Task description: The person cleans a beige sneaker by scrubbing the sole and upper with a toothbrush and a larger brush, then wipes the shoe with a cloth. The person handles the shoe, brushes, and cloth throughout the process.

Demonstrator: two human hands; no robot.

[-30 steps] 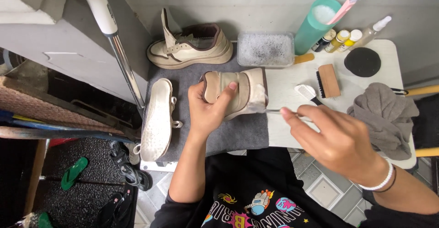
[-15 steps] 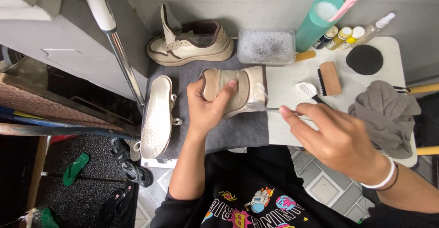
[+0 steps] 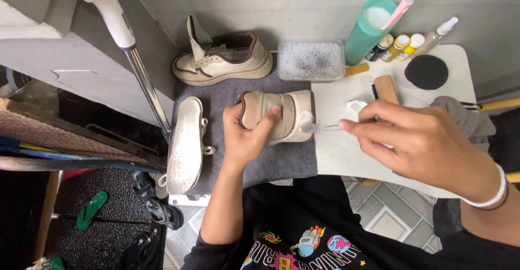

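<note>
Head view: I look straight down at my work.
Tabletop (image 3: 346,156): white, crowded; grey mat (image 3: 271,164) on its left part.
Shoe (image 3: 281,115): on the mat, long axis left-right, left hand (image 3: 246,137) grip clamped over it.
Brush (image 3: 325,127): right hand (image 3: 428,142) grip pinching its handle, bristles touching the shoe's right end.

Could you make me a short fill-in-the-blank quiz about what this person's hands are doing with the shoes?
1. The left hand grips a beige ____ on the grey mat.
2. The right hand holds a small ____ against its heel end.
3. The clear tub behind it is full of ____.
4. The teal cup holds a ____ toothbrush.

Missing words: shoe; brush; foam; pink
</note>
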